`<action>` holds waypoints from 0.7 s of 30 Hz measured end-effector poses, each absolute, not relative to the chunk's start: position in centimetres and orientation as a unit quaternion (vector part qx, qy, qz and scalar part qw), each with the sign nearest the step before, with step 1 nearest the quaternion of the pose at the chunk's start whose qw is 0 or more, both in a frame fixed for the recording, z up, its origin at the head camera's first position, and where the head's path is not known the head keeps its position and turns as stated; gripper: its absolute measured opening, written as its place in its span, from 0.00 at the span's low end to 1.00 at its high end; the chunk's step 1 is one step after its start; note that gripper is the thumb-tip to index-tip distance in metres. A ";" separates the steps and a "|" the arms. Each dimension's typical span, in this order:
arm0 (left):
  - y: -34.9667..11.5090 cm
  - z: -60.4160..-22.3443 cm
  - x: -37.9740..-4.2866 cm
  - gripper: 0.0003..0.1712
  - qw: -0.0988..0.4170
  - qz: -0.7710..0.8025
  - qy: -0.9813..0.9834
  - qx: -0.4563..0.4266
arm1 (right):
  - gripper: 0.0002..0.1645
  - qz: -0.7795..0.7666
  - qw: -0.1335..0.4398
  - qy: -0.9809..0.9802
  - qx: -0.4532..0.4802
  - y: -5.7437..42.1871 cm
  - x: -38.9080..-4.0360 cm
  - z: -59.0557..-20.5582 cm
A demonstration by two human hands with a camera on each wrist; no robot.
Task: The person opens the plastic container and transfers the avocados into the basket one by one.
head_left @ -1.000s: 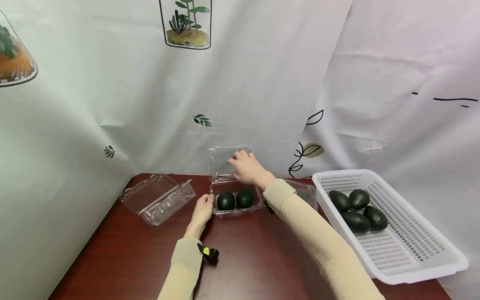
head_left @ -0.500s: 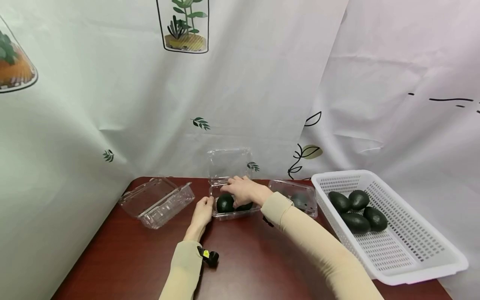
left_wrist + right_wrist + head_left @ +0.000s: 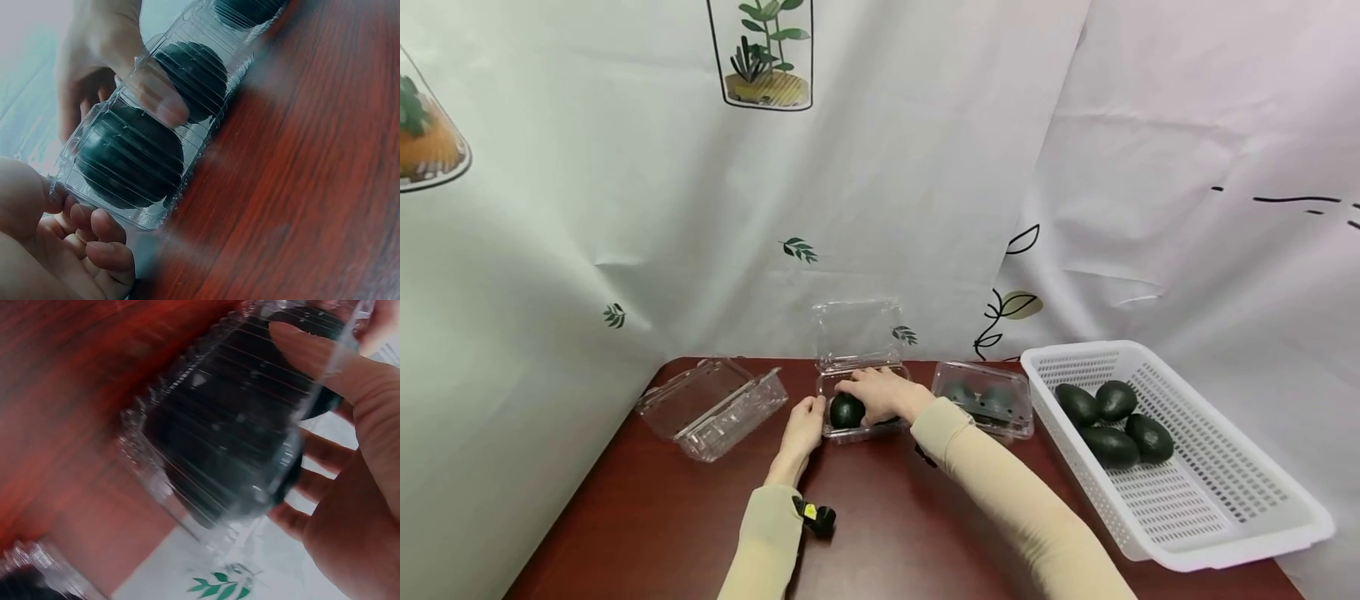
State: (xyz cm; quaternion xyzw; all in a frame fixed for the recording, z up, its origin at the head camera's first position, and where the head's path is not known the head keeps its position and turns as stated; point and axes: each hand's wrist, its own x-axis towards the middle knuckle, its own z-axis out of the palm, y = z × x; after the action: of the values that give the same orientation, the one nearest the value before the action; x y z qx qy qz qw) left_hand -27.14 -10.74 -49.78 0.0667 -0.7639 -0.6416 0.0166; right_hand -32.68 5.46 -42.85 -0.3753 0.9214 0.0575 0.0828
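On the table stands a clear plastic clamshell box (image 3: 857, 333), its lid raised at the back. Two dark green avocados sit side by side in its tray; the left avocado (image 3: 847, 411) shows well, the right avocado (image 3: 194, 81) is mostly covered from above. My left hand (image 3: 803, 429) pinches the tray's left edge, the other fingers curled below it in the left wrist view. Reaching into the tray, my right hand (image 3: 883, 393) holds the left avocado, thumb (image 3: 165, 106) between the two fruits and fingers behind them.
An open clamshell box (image 3: 715, 408) lies to the left. Right of the middle box is a closed clamshell (image 3: 985, 396) with two avocados inside. A white perforated basket (image 3: 1247, 467) at the right holds several avocados (image 3: 1116, 400). A printed curtain (image 3: 887, 183) hangs behind the table.
My right hand has come down from the raised lid into the tray, onto the avocados. The left hand keeps its hold on the tray's edge. The closed clamshell has come into fuller view.
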 end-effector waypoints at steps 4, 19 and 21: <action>-10.7 -49.8 -27.2 0.18 0.017 -0.645 -0.762 0.062 | 0.48 0.055 0.075 0.924 -0.372 5.6 -33.0 -43.6; -10.6 -49.7 -27.2 0.18 0.022 -0.640 -0.765 0.069 | 0.43 0.018 0.036 0.917 -0.398 5.9 -33.7 -44.3; -10.5 -49.7 -27.3 0.18 0.023 -0.639 -0.766 0.066 | 0.42 0.015 0.031 0.917 -0.397 6.0 -33.7 -44.0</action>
State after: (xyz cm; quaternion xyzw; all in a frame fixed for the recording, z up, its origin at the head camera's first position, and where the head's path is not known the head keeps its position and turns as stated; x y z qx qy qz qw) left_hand -27.29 -10.47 -49.70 0.0662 -0.7664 -0.6385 0.0231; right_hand -33.71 6.00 -44.03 -0.3967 0.9173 0.0155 0.0311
